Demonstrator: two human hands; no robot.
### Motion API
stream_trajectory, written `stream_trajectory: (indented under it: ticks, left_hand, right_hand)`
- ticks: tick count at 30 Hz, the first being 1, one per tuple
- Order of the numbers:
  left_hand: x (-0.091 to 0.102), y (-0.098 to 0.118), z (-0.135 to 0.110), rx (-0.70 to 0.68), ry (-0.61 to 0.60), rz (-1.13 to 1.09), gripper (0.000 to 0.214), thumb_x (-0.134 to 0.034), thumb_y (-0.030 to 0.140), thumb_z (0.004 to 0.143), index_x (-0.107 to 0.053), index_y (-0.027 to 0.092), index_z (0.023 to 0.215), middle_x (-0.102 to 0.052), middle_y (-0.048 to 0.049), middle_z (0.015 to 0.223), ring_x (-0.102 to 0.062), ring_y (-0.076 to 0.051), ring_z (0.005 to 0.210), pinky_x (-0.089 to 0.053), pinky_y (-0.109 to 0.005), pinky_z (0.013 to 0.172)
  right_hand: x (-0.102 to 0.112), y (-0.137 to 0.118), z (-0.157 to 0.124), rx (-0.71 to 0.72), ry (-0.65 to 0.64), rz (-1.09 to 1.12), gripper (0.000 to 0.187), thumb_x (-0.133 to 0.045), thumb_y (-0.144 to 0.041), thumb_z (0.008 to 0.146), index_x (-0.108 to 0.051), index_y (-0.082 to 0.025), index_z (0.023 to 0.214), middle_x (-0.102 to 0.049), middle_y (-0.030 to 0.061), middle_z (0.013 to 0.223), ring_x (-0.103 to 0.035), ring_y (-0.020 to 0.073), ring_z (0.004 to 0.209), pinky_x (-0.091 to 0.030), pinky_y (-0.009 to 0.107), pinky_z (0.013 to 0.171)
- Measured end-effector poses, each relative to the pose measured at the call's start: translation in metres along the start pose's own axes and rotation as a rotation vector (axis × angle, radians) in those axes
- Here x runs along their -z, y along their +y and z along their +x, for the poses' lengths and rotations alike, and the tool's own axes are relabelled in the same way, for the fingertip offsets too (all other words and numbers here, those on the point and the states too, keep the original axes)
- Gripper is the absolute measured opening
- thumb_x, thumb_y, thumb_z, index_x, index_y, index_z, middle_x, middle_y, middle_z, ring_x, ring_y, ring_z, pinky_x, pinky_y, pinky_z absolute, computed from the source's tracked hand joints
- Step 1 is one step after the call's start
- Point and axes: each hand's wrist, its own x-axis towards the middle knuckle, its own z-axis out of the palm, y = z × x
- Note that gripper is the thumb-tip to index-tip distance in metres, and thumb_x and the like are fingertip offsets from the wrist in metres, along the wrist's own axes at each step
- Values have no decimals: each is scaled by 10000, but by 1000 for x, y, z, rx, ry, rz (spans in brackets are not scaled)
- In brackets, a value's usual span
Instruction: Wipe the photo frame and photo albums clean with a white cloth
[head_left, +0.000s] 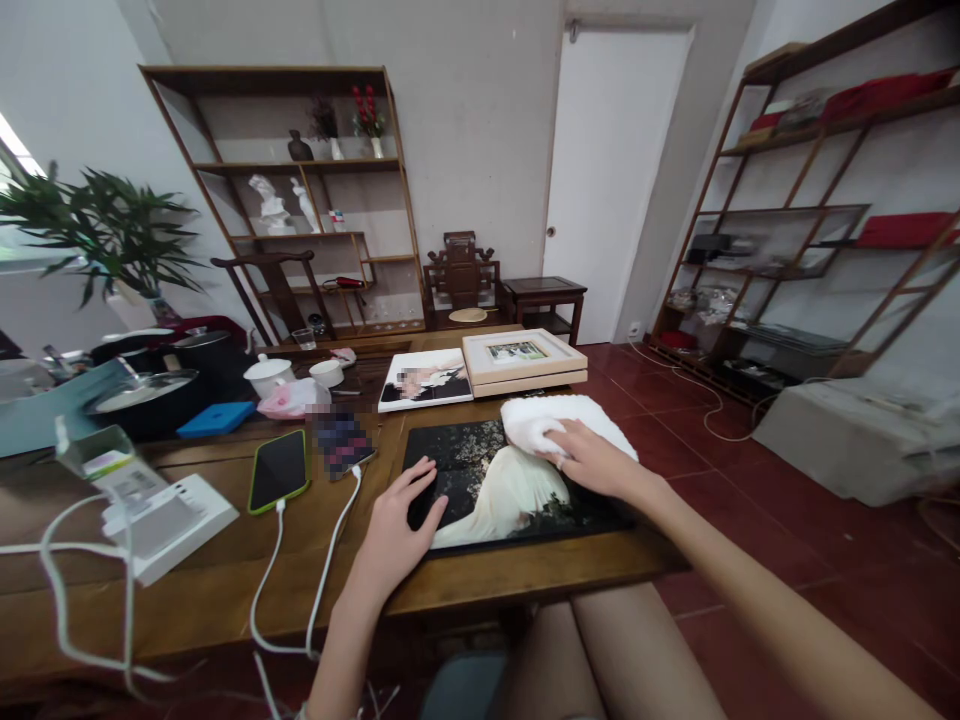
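Observation:
A dark photo panel (517, 495) showing a pale dress lies flat near the front edge of the wooden table (480, 590). My left hand (405, 515) rests on its left edge with fingers spread and nothing held. Bunched under the fingers of my right hand (589, 455) is a white cloth (529, 420), which covers the panel's upper right part and spreads past its far edge. The panel's upper right corner is hidden beneath the cloth.
Behind the panel sit a white-edged photo panel (427, 380) and stacked pale wooden frames (525, 362). To the left are a green-cased phone (280, 470) on a white cable, an open white box (176, 525), a blue box (216, 419) and a lidded pan (146, 395).

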Motion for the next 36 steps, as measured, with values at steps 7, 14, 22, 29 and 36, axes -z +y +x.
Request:
stream_trajectory:
  ticks: [7,14,22,29,36]
  left_hand:
    - [0,1,0,14,12,-13,304,-559,306,807,-667,162,1051,-632,-116,1190,-590,-263,1110,-471,-431,959]
    - [-2,0,1,33,8,-32,331,-560,317,803,-663,134,1058,-627,-129,1195,-583,-265,1119,-456,-430,977]
    - [-2,0,0,27,9,-47,309,-565,317,797,-671,160,1041,-632,-112,1190,-582,-262,1121,-458,-426,975]
    - [-1,0,0,14,-1,-42,332,-545,316,809,-660,125,1055,-622,-138,1199,-578,-263,1126,-457,-424,976]
    - [-1,1,-2,30,-20,-39,356,-531,325,823,-650,100,1072,-605,-151,1220,-562,-261,1147,-443,-427,991]
  right_hand:
    - [-7,14,27,-28,27,-19,257,-372,-198,893,-609,-161,983,-593,139,1110,-508,278,1064,-372,426,908]
    - [0,-25,-59,-73,-106,13,253,-389,-188,856,-596,-174,1001,-429,161,1368,-296,286,1316,-266,525,1042]
    - [16,-59,-114,-75,-231,154,230,-449,-175,804,-628,-257,923,-396,43,1418,-218,303,1349,-312,543,1034]
    - [6,-26,-41,-27,-99,30,271,-372,-230,900,-598,-181,1042,-529,133,1263,-395,280,1241,-315,474,1014]
    - [-14,6,22,-54,44,-8,266,-373,-222,908,-590,-164,1050,-553,140,1184,-463,291,1122,-291,504,977]
